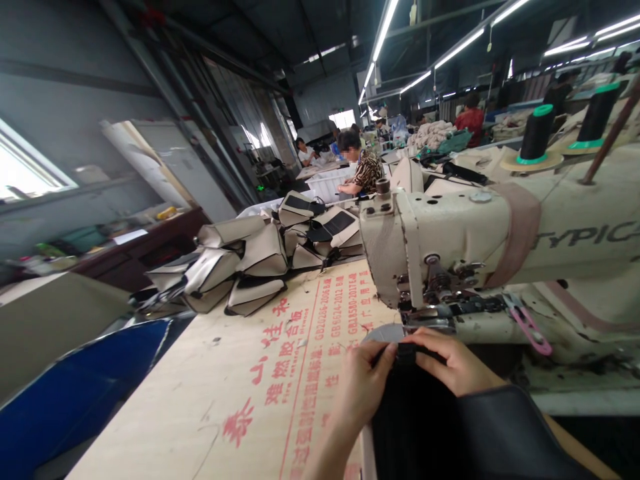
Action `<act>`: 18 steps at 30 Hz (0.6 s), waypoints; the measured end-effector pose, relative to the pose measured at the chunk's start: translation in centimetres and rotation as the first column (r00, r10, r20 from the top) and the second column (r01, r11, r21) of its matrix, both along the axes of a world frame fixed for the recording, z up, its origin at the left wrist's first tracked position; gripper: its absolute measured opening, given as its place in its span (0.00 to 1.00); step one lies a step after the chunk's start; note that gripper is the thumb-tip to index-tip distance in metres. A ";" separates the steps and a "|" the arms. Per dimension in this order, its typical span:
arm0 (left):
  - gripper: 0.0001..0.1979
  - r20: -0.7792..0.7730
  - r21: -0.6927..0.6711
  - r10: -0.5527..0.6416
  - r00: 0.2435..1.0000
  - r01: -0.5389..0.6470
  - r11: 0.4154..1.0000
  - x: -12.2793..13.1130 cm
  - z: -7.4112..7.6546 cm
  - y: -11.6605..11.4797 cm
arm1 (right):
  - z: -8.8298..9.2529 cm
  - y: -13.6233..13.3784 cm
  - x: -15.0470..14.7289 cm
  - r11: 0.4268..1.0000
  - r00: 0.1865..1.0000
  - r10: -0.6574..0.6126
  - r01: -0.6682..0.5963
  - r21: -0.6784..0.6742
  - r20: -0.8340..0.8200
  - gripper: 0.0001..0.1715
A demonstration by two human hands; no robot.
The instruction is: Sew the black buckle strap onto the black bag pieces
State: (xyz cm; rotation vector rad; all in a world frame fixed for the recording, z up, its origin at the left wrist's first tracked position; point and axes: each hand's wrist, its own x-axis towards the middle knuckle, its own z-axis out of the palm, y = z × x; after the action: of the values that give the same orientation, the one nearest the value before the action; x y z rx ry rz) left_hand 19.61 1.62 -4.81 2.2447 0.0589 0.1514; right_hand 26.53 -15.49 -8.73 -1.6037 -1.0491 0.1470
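My left hand (pixel 364 383) and my right hand (pixel 453 363) both pinch the near edge of a black ribbed fabric piece (pixel 415 420) just in front of the needle area of a cream sewing machine (pixel 480 233). The left fingers curl over the fabric's left corner. The right fingers press down on its top edge. A grey piece (pixel 383 333) lies under the presser foot (pixel 430 319), partly hidden by my hands.
A heap of beige and black sewn parts (pixel 250 260) lies at the far side of the printed plywood table (pixel 240 387). Black thread cones (pixel 536 133) stand on the machine. A blue bin (pixel 75 393) sits at the left. Other people work at tables behind.
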 end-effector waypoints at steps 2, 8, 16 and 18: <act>0.19 0.009 0.041 -0.021 1.000 0.020 0.999 -0.2 0.1 0.0 | -0.3 0.1 -0.2 1.000 0.999 -0.025 0.025 -0.010 0.043 0.15; 0.12 -0.022 -0.002 -0.069 0.997 0.069 0.998 -1.6 0.7 0.1 | -1.2 0.1 -0.8 0.995 0.992 -0.103 0.101 0.024 0.069 0.12; 0.09 -0.017 -0.019 -0.034 0.999 0.034 0.999 -1.8 0.4 0.3 | -0.6 -0.1 -1.0 0.993 0.990 -0.097 0.102 -0.051 0.100 0.11; 0.10 -0.055 -0.090 -0.049 0.997 0.043 0.995 -1.6 0.5 0.5 | -0.6 -0.2 -1.0 0.990 0.986 -0.107 0.118 -0.078 0.126 0.12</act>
State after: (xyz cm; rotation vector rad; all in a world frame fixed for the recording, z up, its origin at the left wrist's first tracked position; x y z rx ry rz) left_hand 17.99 2.08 -4.27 2.1595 0.0436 0.0588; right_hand 25.57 -15.72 -9.34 -1.7629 -1.0537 0.0179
